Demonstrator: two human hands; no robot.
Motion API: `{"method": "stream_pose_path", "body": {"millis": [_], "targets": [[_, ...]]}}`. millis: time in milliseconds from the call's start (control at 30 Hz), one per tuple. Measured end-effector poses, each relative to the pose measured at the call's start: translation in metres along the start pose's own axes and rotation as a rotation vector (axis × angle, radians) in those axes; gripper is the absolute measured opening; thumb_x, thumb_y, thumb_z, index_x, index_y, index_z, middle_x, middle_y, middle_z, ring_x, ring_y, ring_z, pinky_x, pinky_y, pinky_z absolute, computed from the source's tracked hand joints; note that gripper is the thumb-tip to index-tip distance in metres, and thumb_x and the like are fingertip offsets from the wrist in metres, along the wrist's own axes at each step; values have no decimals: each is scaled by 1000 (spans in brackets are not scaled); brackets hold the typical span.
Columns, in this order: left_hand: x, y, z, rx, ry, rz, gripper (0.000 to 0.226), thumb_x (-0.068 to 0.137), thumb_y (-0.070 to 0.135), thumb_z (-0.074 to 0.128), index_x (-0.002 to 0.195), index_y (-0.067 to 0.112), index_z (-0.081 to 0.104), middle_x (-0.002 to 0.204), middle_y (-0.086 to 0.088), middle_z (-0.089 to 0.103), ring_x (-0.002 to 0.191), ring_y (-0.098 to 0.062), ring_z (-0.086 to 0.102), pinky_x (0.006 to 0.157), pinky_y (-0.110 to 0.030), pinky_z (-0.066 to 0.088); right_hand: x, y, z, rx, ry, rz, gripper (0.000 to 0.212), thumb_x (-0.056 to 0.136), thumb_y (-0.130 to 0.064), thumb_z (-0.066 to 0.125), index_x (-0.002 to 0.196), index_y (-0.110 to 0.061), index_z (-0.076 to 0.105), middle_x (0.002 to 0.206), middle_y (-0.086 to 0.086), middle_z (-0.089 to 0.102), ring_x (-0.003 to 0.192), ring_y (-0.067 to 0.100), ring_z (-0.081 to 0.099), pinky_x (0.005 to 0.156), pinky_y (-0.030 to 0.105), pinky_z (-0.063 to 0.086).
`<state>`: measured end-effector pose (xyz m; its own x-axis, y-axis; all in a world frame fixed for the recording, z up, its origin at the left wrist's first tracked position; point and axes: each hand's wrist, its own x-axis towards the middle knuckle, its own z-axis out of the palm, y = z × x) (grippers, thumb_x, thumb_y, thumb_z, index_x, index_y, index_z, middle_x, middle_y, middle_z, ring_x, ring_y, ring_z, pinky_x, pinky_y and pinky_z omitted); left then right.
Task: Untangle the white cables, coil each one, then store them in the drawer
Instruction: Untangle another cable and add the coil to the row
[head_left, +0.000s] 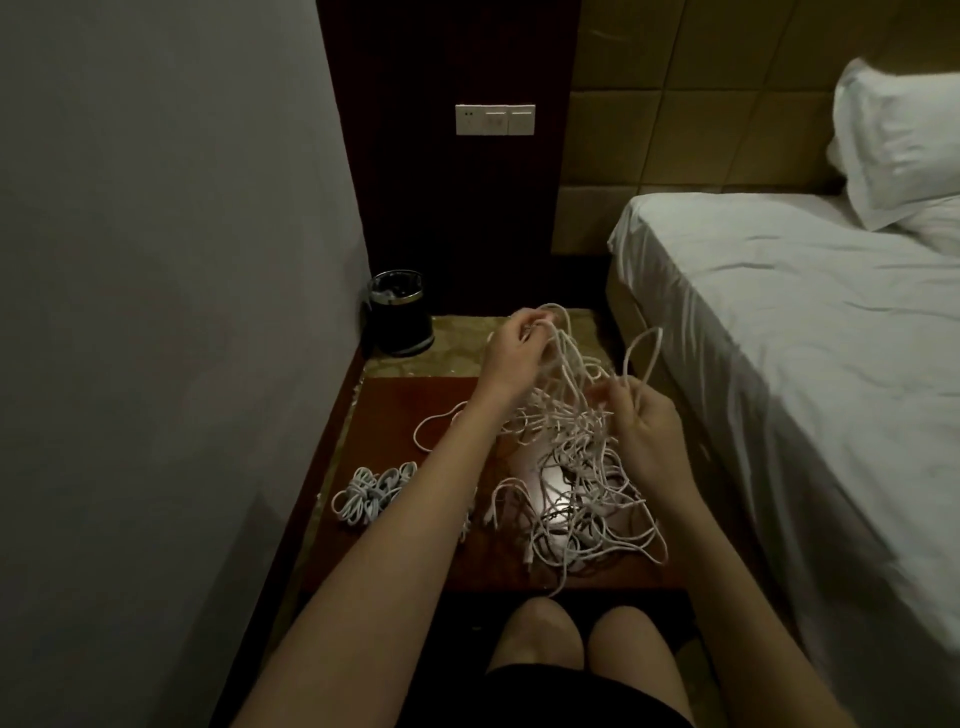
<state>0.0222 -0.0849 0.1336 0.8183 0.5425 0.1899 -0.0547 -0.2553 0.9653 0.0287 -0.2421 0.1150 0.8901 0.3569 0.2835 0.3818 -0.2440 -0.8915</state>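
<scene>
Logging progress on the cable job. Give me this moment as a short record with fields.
surface: dark red wooden bedside table
tangle: mass of white cables, partly lifted off the table
left hand: raised, grips strands at the top of the tangle
right hand: pinches a cable loop
finished: small pile of coiled white cables at the table's left edge
drawer: not visible

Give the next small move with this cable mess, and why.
Probably draw the right hand outward to slide its pinched loop free, since the left hand holds strands above the tangled pile of white cables, still knotted on the reddish wooden table.
</scene>
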Motion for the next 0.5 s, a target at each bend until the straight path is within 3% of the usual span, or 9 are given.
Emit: {"method": "stream_pose_path", "body": {"millis": [100,200,300,367,433,500], "targets": [[-3,-8,0,89,-47,41,25,102,20,44,118,9,61,103,-1,61,79,-1,56,58,-7,44,4,1,3,-73,-15,16,32,104,-28,38,92,-20,67,81,-8,64,67,-1,54,59,16,37],[-18,-41,-7,211,-110,-51,27,104,18,39,118,13,61,104,-3,62,66,-2,50,52,-12,43,9,12,7,-131,-108,140,39,104,-31,33,91,-12,65,84,-3,69,70,-2,57,58,14,37],[-38,-77,-17,325,-149,-182,31,103,14,38,120,18,64,84,0,63,38,-1,37,39,-15,28,7,15,9,135,-110,230,34,106,-26,30,94,-9,58,81,9,72,46,0,49,45,11,35],[-50,-98,-25,371,-164,-260,34,102,10,41,125,19,63,75,4,61,35,-2,34,39,-17,26,6,8,5,278,-77,225,33,105,-23,29,87,-10,53,81,12,70,48,3,52,49,17,41],[-57,-110,-28,415,-192,-289,41,100,2,41,128,23,63,105,-3,69,45,-4,40,44,-20,32,5,-2,4,369,-82,204,31,105,-22,28,83,-11,47,82,10,68,58,9,58,57,23,48],[-60,-109,-23,443,-220,-272,51,94,-9,44,127,24,64,135,-3,57,70,-10,59,57,-25,46,4,-10,8,406,-112,200,30,105,-21,28,84,-11,47,80,7,66,62,12,60,61,27,51]]}}
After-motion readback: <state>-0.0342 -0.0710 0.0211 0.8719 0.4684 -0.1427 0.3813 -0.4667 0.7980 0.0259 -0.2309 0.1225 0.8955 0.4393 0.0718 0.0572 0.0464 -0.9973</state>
